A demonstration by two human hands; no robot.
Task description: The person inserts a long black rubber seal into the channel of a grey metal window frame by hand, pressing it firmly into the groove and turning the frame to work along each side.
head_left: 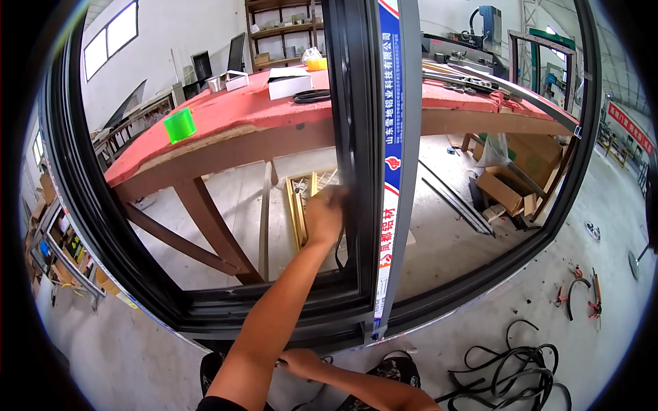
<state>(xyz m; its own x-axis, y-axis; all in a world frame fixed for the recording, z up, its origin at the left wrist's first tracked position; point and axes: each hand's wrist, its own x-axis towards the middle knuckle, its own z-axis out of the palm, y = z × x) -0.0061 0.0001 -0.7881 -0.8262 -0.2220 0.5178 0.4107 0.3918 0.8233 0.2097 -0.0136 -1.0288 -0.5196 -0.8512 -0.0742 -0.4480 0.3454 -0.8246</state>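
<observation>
A large dark metal window frame (pixel 267 301) stands upright before me, with a vertical bar (pixel 358 171) dividing it. My left hand (pixel 325 214) reaches into the left opening, closed with its fingertips against the inner side of that bar. A thin black rubber strip (pixel 339 250) hangs just below these fingers, which are slightly blurred. Low down by my legs, my right hand (pixel 301 363) is closed around a dark, thin piece that looks like the same strip; most of it is hidden. Blue and white protective film (pixel 391 164) covers the bar's near face.
Behind the frame is a red-topped workbench (pixel 240 113) bearing a green tape roll (pixel 180 125), a white box (pixel 289 83) and a black coil (pixel 312 96). Black rubber strips (pixel 521 370) lie tangled on the floor at right, with clamps (pixel 595 291) beyond. A cardboard box (pixel 500 188) sits under the bench.
</observation>
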